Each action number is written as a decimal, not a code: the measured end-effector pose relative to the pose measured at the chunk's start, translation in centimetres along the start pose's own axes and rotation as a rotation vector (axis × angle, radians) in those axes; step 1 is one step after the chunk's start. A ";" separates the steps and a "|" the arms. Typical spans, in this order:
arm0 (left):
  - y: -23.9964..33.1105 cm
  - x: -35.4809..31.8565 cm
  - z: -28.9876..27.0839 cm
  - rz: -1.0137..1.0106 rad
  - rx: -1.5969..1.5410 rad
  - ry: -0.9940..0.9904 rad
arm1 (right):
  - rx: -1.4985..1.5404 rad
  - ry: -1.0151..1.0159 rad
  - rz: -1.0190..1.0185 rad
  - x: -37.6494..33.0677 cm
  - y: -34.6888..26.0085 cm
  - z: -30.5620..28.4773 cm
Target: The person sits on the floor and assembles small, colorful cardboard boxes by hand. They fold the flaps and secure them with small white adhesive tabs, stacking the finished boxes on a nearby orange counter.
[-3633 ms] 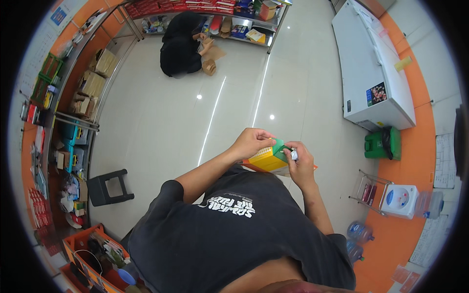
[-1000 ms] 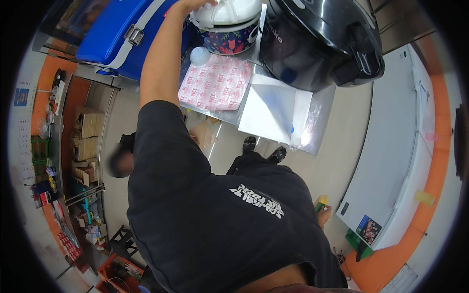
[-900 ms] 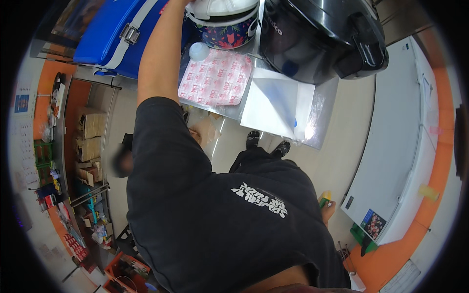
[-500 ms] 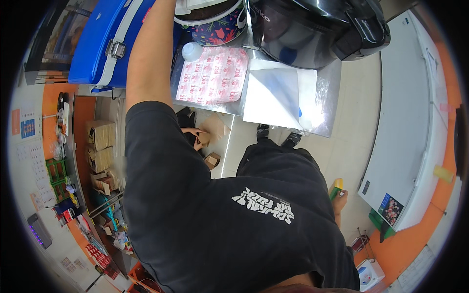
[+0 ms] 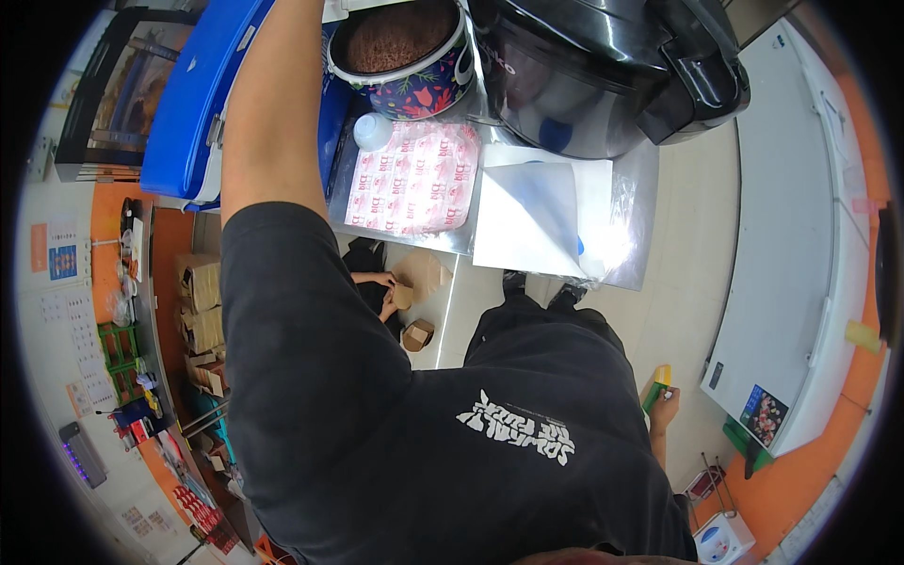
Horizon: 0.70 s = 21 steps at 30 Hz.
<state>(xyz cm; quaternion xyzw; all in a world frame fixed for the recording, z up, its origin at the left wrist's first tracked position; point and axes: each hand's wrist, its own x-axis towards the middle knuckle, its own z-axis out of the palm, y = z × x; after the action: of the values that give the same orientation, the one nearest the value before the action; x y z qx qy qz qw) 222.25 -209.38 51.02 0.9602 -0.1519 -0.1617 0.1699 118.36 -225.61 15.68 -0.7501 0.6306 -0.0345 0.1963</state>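
The opening of the patterned pot [image 5: 421, 91] on the metal tabletop [image 5: 642, 202] is judged complete; its brown contents [image 5: 400, 42] are exposed and left in place. A yellow-and-green box [image 5: 660, 379] is held at the person's right side, the right hand's [image 5: 665, 410] grip apparently closed around it. The left hand lies beyond the upper edge, so its grip cannot be told.

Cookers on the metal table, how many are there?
2: the open floral cooker and the big black cooker just right of it. More may be hidden beyond the picture's top edge.
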 end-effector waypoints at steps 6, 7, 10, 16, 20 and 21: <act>-3.5 0.7 2.3 0.000 0.025 0.018 | 0.033 -0.008 0.003 0.4 -1.2 1.0; -5.1 0.0 3.0 0.026 0.003 0.022 | 0.038 0.009 -0.028 0.6 -1.0 1.2; -5.4 -5.5 6.1 0.141 -0.046 0.047 | 0.062 0.037 -0.053 0.8 0.7 2.7; -8.3 -6.7 9.3 0.113 -0.291 0.060 | 0.009 0.015 -0.053 1.9 -1.5 1.5; -9.8 -7.1 10.8 0.186 -0.310 0.163 | 0.063 -0.013 -0.061 3.7 -3.6 1.2; -9.5 -7.4 11.1 0.180 -0.313 0.170 | 0.075 -0.016 -0.058 4.0 -3.5 1.2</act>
<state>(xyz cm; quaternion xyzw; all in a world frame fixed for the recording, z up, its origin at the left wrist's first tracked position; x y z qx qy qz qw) 213.81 -201.35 39.51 0.9147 -0.1952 -0.0860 0.3431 122.77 -228.66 14.97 -0.7605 0.6051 -0.0579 0.2284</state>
